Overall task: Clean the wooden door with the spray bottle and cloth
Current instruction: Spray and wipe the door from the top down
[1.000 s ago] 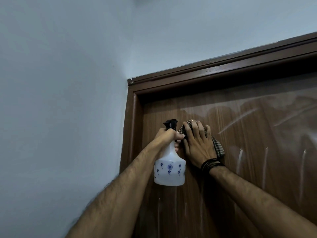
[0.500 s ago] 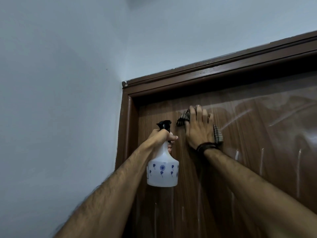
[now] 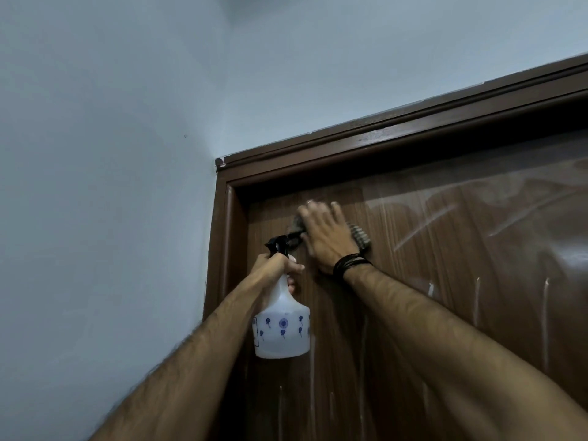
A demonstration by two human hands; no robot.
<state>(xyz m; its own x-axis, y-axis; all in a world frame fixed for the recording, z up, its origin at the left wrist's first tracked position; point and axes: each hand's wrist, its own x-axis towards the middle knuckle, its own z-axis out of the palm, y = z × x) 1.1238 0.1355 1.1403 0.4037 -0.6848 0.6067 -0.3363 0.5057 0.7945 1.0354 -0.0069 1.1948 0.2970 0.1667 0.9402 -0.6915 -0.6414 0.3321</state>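
Pale blue wall (image 3: 111, 154) is meeting the brown wooden door (image 3: 445, 265). Right hand (image 3: 324, 237), fingers spread, is pressing the checked cloth (image 3: 359, 238) flat near the door's upper-left corner; streaked surface is lying rightward. Left hand (image 3: 276, 268) is gripping the white spray bottle (image 3: 281, 326) just below.

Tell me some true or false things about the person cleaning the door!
1. The left hand holds the spray bottle. True.
2. The bottle is red. False: it is white with small blue flowers.
3. The right hand presses a cloth on the door. True.
4. The cloth is near the door's bottom. False: it is near the top left corner.
5. Wet streaks show on the door. True.
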